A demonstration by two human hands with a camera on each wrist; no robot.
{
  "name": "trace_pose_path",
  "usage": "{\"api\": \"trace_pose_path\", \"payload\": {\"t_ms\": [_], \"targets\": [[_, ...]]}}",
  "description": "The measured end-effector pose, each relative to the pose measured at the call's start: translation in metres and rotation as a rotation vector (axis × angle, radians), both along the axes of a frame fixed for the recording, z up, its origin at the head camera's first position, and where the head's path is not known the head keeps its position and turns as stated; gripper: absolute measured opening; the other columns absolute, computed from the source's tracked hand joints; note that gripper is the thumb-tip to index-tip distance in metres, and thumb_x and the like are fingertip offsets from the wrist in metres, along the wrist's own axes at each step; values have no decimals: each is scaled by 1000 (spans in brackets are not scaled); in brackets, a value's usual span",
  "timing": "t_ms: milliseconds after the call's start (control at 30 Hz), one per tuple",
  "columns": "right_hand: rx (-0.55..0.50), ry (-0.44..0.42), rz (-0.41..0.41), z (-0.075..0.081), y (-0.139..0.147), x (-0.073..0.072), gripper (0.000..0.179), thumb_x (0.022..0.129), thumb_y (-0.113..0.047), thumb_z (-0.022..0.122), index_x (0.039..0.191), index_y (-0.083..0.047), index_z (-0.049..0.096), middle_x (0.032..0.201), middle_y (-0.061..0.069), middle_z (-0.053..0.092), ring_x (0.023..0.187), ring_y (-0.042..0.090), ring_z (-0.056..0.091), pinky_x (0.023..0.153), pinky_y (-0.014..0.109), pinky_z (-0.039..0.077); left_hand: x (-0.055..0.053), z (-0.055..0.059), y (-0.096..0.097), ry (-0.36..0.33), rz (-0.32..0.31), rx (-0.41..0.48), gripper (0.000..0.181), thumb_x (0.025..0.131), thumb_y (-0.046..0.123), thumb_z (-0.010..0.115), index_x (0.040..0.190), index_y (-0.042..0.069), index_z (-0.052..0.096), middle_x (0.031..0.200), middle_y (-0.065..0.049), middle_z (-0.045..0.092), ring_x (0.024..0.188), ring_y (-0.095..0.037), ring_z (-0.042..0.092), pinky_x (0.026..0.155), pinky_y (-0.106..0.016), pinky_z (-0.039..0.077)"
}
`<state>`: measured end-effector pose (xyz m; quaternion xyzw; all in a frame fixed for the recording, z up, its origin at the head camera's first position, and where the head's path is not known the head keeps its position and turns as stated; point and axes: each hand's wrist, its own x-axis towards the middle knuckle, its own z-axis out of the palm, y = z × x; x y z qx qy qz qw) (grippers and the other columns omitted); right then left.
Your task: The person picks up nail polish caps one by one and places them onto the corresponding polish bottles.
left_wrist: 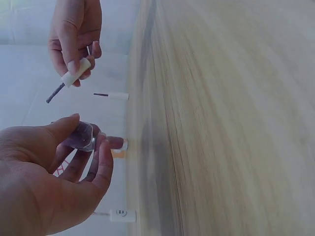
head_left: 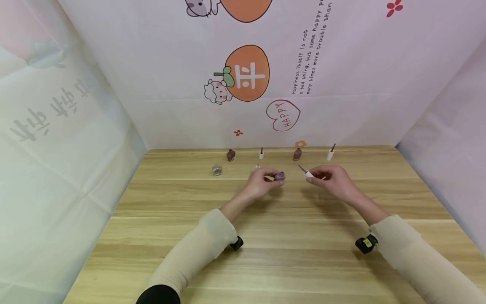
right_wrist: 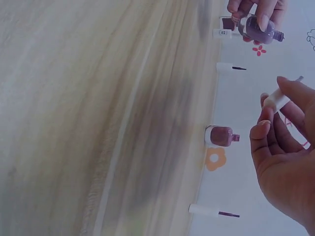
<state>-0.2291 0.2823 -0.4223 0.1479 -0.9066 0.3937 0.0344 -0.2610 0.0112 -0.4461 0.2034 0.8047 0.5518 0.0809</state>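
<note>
My left hand [head_left: 261, 183] pinches an uncapped nail polish bottle [head_left: 279, 176] with purple polish between thumb and fingers, above the table. In the left wrist view the clear glass of this bottle [left_wrist: 81, 137] shows beside the thumb. To the right, my right hand [head_left: 337, 182] holds a white nail polish cap [head_left: 309, 174] by its side, its thin brush [head_left: 302, 168] angled up toward the bottle. Brush and bottle are apart. The right wrist view shows thumb and fingertips on the cap [right_wrist: 276, 101] and the bottle [right_wrist: 261, 32] across from it.
Along the table's back stand a dark polish bottle [head_left: 230, 155], a white brush cap [head_left: 261, 154], a mauve bottle [head_left: 297, 155] and another brush cap [head_left: 330, 154]. A clear squat bottle [head_left: 217, 170] sits farther left. Behind the left hand, another small item is mostly hidden. A printed cloth [head_left: 182, 122] hangs behind.
</note>
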Motion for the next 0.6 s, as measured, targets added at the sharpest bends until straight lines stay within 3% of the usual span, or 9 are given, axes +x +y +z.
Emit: {"api": "trace_pose_path", "payload": {"t_ms": [300,600], "targets": [[-47,-27,44,13,-9,2,24,97,-26,73,113,-8,78,103,10,73,80,19,58,64,26,51,2,3,-12,-11,-1,-19,28,94,22,78,119,11,75,115,-1,72,96,-13,65,84,-26,55],[-58,-61,56,17,-15,2,28,100,-34,69,115,-11,77,107,8,73,84,21,59,67,28,52,3,2,-21,-3,-35,-20,25,94,22,77,117,11,76,114,-1,72,97,-13,64,85,-27,55]]}}
